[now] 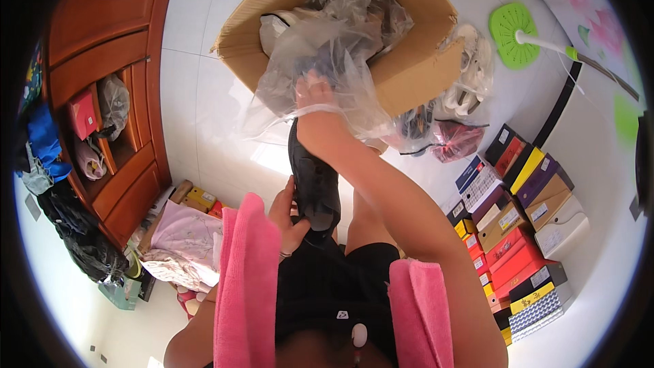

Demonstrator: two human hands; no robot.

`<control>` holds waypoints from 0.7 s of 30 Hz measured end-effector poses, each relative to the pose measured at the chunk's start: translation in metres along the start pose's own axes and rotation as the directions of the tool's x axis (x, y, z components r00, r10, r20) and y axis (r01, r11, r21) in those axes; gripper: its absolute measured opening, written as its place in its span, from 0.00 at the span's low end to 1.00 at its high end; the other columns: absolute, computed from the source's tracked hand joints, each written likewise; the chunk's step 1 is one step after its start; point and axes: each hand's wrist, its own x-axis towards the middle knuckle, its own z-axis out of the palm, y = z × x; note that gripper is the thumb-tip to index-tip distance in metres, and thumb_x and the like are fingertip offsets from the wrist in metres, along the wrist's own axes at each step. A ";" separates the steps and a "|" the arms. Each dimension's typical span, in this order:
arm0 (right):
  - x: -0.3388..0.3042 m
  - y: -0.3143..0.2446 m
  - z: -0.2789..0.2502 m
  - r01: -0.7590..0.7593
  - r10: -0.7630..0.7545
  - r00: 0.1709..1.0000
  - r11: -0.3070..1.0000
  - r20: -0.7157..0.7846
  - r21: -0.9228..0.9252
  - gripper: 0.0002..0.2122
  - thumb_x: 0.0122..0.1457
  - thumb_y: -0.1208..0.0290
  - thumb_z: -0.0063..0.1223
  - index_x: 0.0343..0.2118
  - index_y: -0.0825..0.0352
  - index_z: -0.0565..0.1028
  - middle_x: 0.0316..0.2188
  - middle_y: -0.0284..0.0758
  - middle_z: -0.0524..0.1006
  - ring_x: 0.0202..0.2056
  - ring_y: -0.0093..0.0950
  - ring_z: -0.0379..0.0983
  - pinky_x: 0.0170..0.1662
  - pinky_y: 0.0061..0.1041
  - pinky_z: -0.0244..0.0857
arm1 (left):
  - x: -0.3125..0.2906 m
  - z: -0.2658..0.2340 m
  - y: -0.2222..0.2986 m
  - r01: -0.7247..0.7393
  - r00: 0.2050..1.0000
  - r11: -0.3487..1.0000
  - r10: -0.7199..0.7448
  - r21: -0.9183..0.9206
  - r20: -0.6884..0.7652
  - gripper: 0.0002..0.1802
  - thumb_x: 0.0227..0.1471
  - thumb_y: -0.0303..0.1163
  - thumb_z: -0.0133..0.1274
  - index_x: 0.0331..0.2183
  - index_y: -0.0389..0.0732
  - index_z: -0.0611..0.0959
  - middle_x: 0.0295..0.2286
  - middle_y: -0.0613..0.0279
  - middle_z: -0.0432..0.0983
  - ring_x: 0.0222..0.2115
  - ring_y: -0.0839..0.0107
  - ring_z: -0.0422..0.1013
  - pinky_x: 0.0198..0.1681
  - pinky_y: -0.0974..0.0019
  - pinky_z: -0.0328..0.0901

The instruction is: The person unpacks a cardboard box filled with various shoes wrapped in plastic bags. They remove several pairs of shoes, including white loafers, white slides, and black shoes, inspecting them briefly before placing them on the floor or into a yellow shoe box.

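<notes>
A black shoe (315,194) lies lengthwise in front of my lap. My left hand (289,221) is closed around its near end, thumb on top. My right hand (317,105) reaches past the shoe's far end to a crumpled clear plastic bag (368,99). Its fingers look bent and closed on the bag, partly veiled by the film. Something dark shows through the plastic beyond the fingertips, too blurred to name. Just behind, an open cardboard box (415,75) contains more items in clear bags, and the bag drapes over its near edge.
Bagged pale shoes (470,71) and a reddish bagged item (458,140) lie right of the box. Stacked shoe boxes (507,232) line the right wall. A green long-handled swatter-like tool (514,35) leans there. A wooden cabinet (112,95) stands left. A pink towel (248,279) hangs over my shoulders.
</notes>
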 end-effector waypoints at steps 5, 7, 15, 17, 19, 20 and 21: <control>0.084 0.023 0.011 -0.432 0.374 0.887 0.879 0.269 0.202 0.18 0.52 0.70 0.52 0.47 0.68 0.72 0.51 0.46 0.69 0.56 0.44 0.61 0.54 0.36 0.61 | 0.010 -0.010 0.005 0.007 0.999 0.998 -0.005 -0.063 0.033 0.46 0.35 0.24 0.50 0.60 0.37 0.59 0.44 0.52 0.69 0.45 0.63 0.67 0.45 0.65 0.63; 0.094 0.029 0.002 -0.444 0.341 0.850 0.873 0.401 0.199 0.20 0.50 0.69 0.55 0.47 0.66 0.72 0.49 0.44 0.70 0.53 0.45 0.64 0.53 0.37 0.62 | 0.006 -0.020 0.005 -0.021 1.000 1.000 0.021 -0.020 0.021 0.49 0.35 0.23 0.51 0.62 0.39 0.55 0.43 0.49 0.68 0.40 0.60 0.69 0.42 0.64 0.65; 0.071 0.099 0.045 -0.429 0.267 0.903 0.579 0.336 0.693 0.16 0.47 0.70 0.62 0.37 0.70 0.71 0.31 0.45 0.74 0.38 0.36 0.73 0.39 0.33 0.66 | 0.039 -0.057 -0.012 0.185 0.977 0.943 -0.208 -0.278 -0.054 0.41 0.37 0.21 0.54 0.57 0.35 0.64 0.33 0.56 0.70 0.35 0.64 0.68 0.39 0.65 0.64; 0.066 0.084 0.031 -0.387 0.331 0.919 0.659 0.214 0.645 0.15 0.48 0.71 0.62 0.36 0.71 0.70 0.29 0.44 0.73 0.34 0.31 0.72 0.35 0.30 0.66 | 0.044 -0.075 -0.020 0.229 0.954 0.915 -0.278 -0.331 -0.108 0.39 0.38 0.21 0.54 0.56 0.35 0.66 0.30 0.57 0.71 0.32 0.64 0.68 0.37 0.65 0.64; 0.059 0.069 0.008 -0.443 0.381 0.891 0.620 0.245 0.647 0.21 0.49 0.65 0.62 0.43 0.71 0.70 0.33 0.46 0.74 0.36 0.38 0.73 0.41 0.34 0.65 | 0.045 -0.089 -0.018 0.188 0.948 0.958 -0.234 -0.218 -0.214 0.38 0.38 0.21 0.55 0.56 0.35 0.67 0.26 0.58 0.71 0.29 0.64 0.69 0.35 0.64 0.65; 0.055 0.062 0.003 -0.473 0.407 0.875 0.598 0.263 0.647 0.23 0.50 0.63 0.61 0.46 0.71 0.70 0.35 0.47 0.75 0.37 0.41 0.73 0.43 0.36 0.64 | 0.042 -0.090 -0.015 0.048 0.939 0.999 -0.041 0.013 -0.342 0.37 0.38 0.20 0.55 0.55 0.34 0.68 0.26 0.58 0.70 0.28 0.64 0.68 0.34 0.64 0.64; 0.047 0.061 0.000 -0.521 0.508 0.816 0.445 0.274 0.728 0.22 0.50 0.64 0.62 0.45 0.71 0.70 0.34 0.45 0.74 0.35 0.37 0.71 0.40 0.34 0.65 | 0.043 -0.089 -0.008 -0.083 0.897 0.965 0.182 0.251 -0.402 0.36 0.38 0.20 0.54 0.54 0.34 0.69 0.25 0.57 0.68 0.27 0.63 0.67 0.34 0.64 0.64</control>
